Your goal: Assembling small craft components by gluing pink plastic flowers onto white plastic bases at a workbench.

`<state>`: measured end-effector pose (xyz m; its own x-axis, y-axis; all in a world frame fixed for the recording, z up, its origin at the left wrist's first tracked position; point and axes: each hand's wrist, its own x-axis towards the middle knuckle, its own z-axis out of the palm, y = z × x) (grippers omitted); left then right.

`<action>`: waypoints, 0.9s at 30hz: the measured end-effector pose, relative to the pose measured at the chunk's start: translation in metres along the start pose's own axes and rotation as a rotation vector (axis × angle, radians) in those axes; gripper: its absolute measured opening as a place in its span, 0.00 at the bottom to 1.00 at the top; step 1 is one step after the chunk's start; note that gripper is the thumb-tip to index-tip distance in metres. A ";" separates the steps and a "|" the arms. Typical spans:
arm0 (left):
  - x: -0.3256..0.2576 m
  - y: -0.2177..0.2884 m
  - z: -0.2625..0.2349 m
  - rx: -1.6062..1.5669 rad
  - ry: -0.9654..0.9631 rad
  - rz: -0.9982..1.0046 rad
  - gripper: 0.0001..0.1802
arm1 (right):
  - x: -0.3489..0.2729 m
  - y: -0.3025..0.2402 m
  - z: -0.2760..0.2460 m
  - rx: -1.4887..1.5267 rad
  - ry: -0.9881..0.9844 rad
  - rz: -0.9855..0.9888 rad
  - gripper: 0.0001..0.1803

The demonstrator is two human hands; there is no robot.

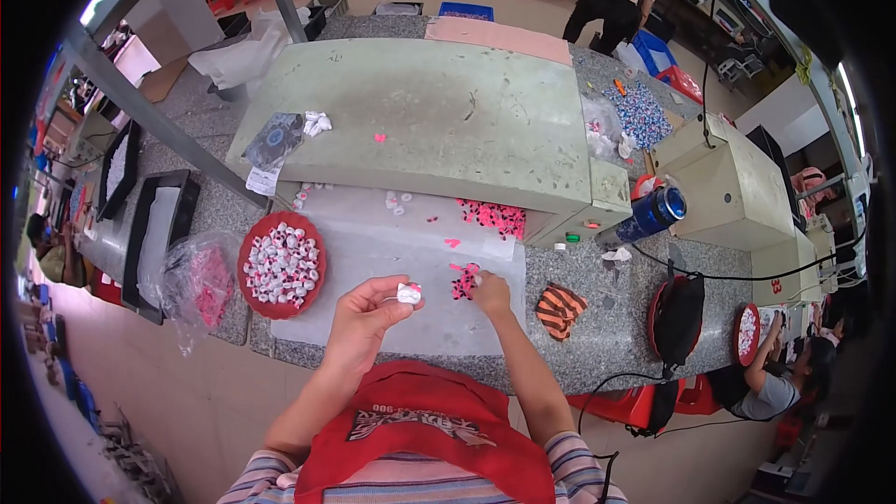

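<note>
My left hand pinches a small white cat-head-shaped piece with a touch of pink, held up above the worktop. To its right, my right hand reaches to the edge of a small heap of pink pieces with dark spots. Its fingers are closed together at the heap, and what they hold, if anything, is hidden. A larger heap of similar pink pieces lies farther back. On the left, a red scalloped basin is filled with white and pink pieces. White sheeting covers the worktop here.
A long pale-green metal housing crosses the bench in front. At right are a blue bottle, a striped orange-and-black cloth and a black bag. A plastic bag lies left. A co-worker sits at far right.
</note>
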<state>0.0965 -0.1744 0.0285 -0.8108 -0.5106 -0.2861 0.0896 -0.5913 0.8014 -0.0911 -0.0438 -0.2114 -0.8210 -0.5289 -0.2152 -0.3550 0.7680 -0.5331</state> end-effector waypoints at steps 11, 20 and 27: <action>-0.005 -0.004 0.022 0.196 -0.003 0.208 0.16 | -0.113 -0.149 -0.189 1.126 -0.160 -0.041 0.04; -0.011 0.006 0.029 0.245 -0.185 0.406 0.15 | -0.141 -0.174 -0.189 1.056 0.013 -0.245 0.05; -0.019 0.019 0.027 0.195 -0.273 0.315 0.17 | -0.145 -0.175 -0.178 0.889 0.170 -0.404 0.08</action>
<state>0.0982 -0.1590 0.0631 -0.8863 -0.4484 0.1155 0.2674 -0.2919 0.9183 0.0103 -0.0374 0.0591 -0.7902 -0.5790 0.2010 -0.2145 -0.0459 -0.9756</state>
